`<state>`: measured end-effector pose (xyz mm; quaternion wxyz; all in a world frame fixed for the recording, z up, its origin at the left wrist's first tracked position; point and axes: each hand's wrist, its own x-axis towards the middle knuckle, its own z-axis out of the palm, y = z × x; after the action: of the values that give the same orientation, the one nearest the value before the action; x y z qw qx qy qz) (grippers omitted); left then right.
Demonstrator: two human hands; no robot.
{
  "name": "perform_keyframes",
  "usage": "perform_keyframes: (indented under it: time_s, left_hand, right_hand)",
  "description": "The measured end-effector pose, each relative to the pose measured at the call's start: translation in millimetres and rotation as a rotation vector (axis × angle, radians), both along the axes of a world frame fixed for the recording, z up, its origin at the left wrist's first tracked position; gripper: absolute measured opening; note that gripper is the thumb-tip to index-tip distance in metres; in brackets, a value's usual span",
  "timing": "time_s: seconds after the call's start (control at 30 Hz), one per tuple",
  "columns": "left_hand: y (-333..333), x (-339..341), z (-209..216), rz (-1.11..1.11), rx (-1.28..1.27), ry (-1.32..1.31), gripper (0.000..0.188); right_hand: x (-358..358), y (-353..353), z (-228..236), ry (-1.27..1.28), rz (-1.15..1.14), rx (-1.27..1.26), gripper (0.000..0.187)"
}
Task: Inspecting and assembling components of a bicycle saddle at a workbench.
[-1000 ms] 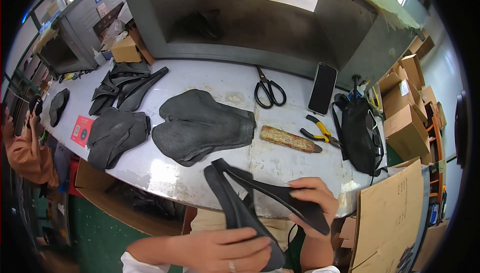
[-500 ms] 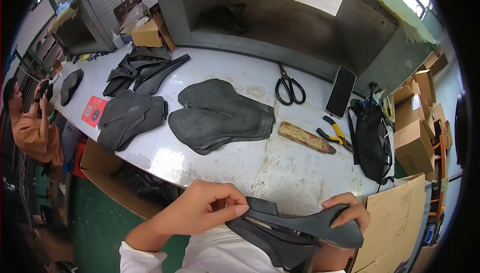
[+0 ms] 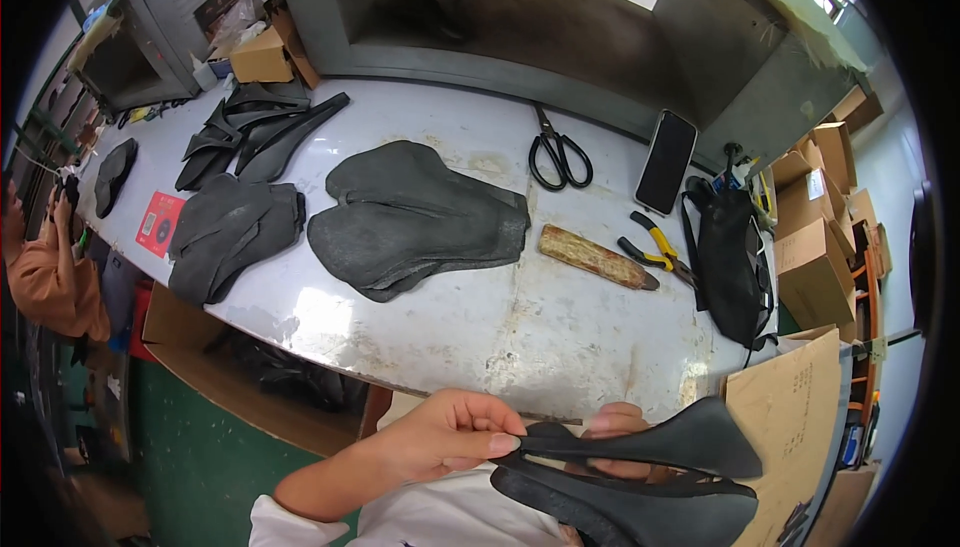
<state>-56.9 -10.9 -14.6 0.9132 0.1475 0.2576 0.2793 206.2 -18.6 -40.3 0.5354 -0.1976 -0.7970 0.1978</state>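
Observation:
Between thumb and fingers, my left hand (image 3: 455, 435) pinches the narrow end of a black bicycle saddle piece (image 3: 690, 439). This piece has two long wings with a slot between them, and its wide end points right. Behind it is my right hand (image 3: 617, 421), blurred and partly covered; some of its fingers show above the upper wing and through the slot. Whether those fingers grip the piece is hidden. On the table beyond lie a large stack of dark grey saddle-shaped sheets (image 3: 415, 217) and a smaller stack (image 3: 235, 232).
On the white table (image 3: 440, 332) lie black-handled scissors (image 3: 560, 157), a phone (image 3: 666, 162), a worn wooden tool (image 3: 598, 257), yellow-black pliers (image 3: 660, 247) and a black pouch (image 3: 735, 267). More black saddle pieces (image 3: 265, 132) sit at back left. Cardboard (image 3: 785, 427) stands right; another person (image 3: 55, 272) is far left.
My right hand has left the wide end and gone behind the saddle piece, whose wings now face me more openly. My left hand keeps its pinch, shifted slightly right. The view has moved a little.

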Motion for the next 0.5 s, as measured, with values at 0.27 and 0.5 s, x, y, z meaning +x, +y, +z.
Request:
perform_keyframes:
  time_s: [0.27,0.5]
  left_hand:
    - [-6.7,9.5,-3.5,0.017,0.005,-0.052,0.019]
    - [-7.3,19.7,8.2,0.031,0.033,0.008,0.018]
  right_hand:
    - [-59.7,-6.4,-13.5,0.521,-0.079,-0.239,0.023]
    - [-27.4,-15.7,14.3,-0.003,-0.028,-0.285,0.036]
